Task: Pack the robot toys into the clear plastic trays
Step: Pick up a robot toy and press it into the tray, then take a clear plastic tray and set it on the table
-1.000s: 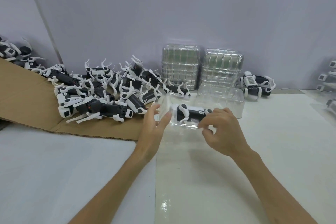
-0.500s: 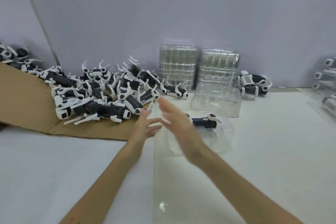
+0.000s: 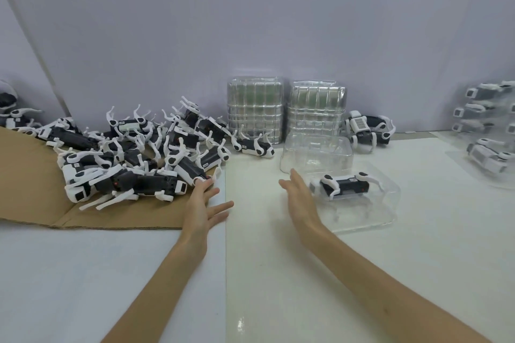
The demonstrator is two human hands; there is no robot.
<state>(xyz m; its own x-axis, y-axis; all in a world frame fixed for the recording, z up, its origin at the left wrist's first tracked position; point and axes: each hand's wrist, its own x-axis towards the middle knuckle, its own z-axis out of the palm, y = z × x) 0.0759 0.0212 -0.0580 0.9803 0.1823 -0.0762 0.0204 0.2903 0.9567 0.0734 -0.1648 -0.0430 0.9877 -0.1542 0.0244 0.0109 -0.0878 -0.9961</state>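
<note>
A heap of black and white robot toys (image 3: 133, 159) lies on brown cardboard (image 3: 30, 192) at the left. One robot toy (image 3: 344, 185) sits in a clear plastic tray (image 3: 381, 214) right of centre. My left hand (image 3: 202, 203) is flat with fingers spread, its fingertips at the near edge of the heap. My right hand (image 3: 299, 198) is flat and empty, just left of the filled tray. An empty clear tray (image 3: 316, 153) stands behind the filled one.
Two stacks of clear trays (image 3: 255, 108) lean against the back wall. A single robot toy (image 3: 253, 146) lies before them and another (image 3: 367, 128) to their right. Packed trays (image 3: 487, 153) sit at the far right edge. The tabletop is white.
The tray with the toy was set down to the right and both hands let go of it. My left hand has reached toward the heap; my right hand has moved left of the tray.
</note>
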